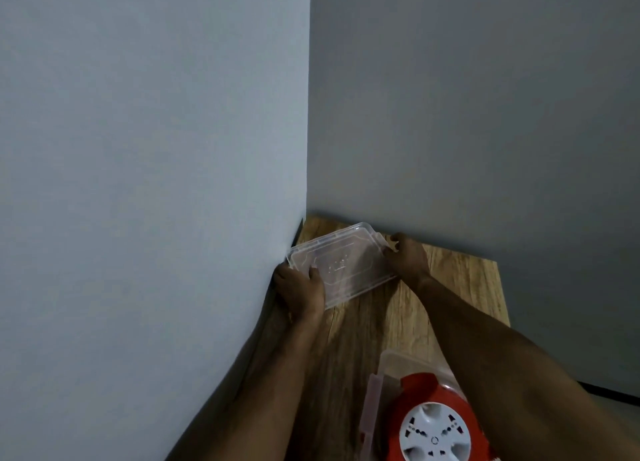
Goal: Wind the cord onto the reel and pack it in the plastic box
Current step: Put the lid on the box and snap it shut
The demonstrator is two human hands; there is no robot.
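Reel (434,429), red body with a white socket face, sits at the lower centre-right of the frame inside an open clear plastic box (372,408); the box's near part runs off the bottom edge. No loose cord visible; whether it is fully wound cannot be told from this angle.

Clear plastic lid (343,263) at mid-frame, held tilted above the far corner of the wooden tabletop (460,280), where two grey walls (156,148) meet.

Left hand (301,290) grips the lid's left end, thumb on top, other fingers wrapped under the edge, close against the left wall. Right hand (407,256) holds the lid's right end near the latch tab, fingers curled closed on the rim.

Both forearms reach forward from the bottom of the frame; the right forearm crosses just above and to the right of the reel.

Lid and box are well apart, bare tabletop between them.
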